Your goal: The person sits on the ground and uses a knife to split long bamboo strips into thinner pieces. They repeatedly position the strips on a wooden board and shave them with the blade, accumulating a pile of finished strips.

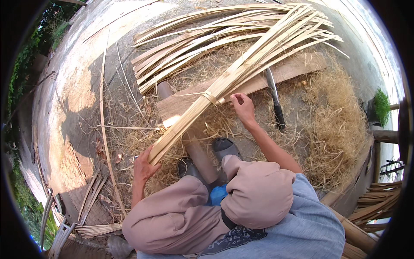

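A long bundle of pale bamboo strips (241,67) lies slantwise before me, its far end fanned out. My left hand (145,167) is closed round its near end. A thin binding strip (209,96) goes round the bundle's middle, with one loose end sticking out to the left. Just right of this binding is my right hand (243,108), its fingers curled in a pinch. Whatever they may hold is too small to make out. Under the bundle a flat wooden board (297,69) rests at a slant.
More bundles of strips (172,56) lie beyond the board. A long knife with a dark handle (278,113) is to the right, its blade against the board. Curly shavings (332,125) are heaped on the right. A round post (200,159) runs between my feet, and loose strips (103,108) lie left.
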